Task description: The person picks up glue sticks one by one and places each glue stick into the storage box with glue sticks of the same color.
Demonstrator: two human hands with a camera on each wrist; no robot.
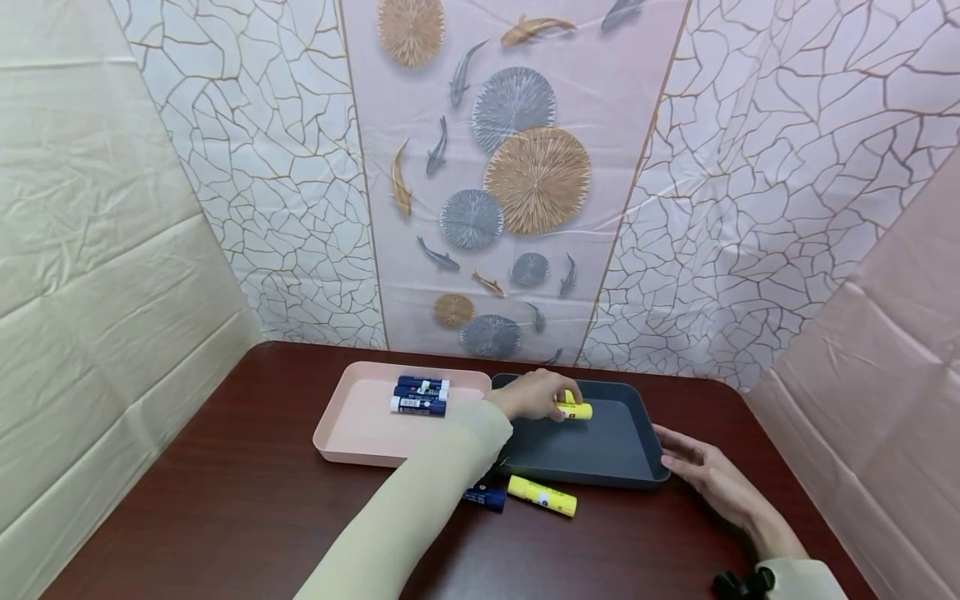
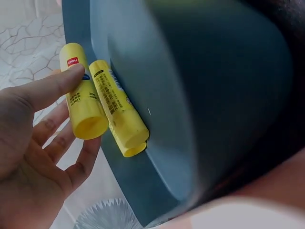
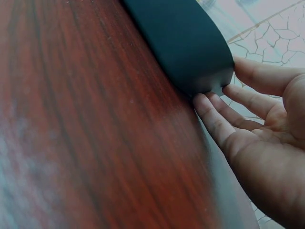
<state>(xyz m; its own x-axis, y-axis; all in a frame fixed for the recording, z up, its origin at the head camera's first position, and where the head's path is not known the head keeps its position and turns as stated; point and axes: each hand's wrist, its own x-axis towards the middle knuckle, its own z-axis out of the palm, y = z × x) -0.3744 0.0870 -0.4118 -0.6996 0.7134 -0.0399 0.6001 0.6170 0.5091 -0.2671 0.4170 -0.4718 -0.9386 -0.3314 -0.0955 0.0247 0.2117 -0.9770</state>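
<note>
My left hand pinches a yellow glue stick between thumb and fingers, at the far side of the dark blue-grey tray. Right beside it in the left wrist view lies another yellow glue stick in that tray, with a further yellow end showing under it. My right hand touches the tray's right end with its fingertips, the fingers fairly straight in the right wrist view. On the table in front of the tray lie a yellow glue stick and a dark blue glue stick, partly hidden by my left sleeve.
A pink tray stands to the left against the dark one, with several dark blue glue sticks side by side in it. Both trays stand on a dark red-brown wooden table. Patterned cloth hangs behind.
</note>
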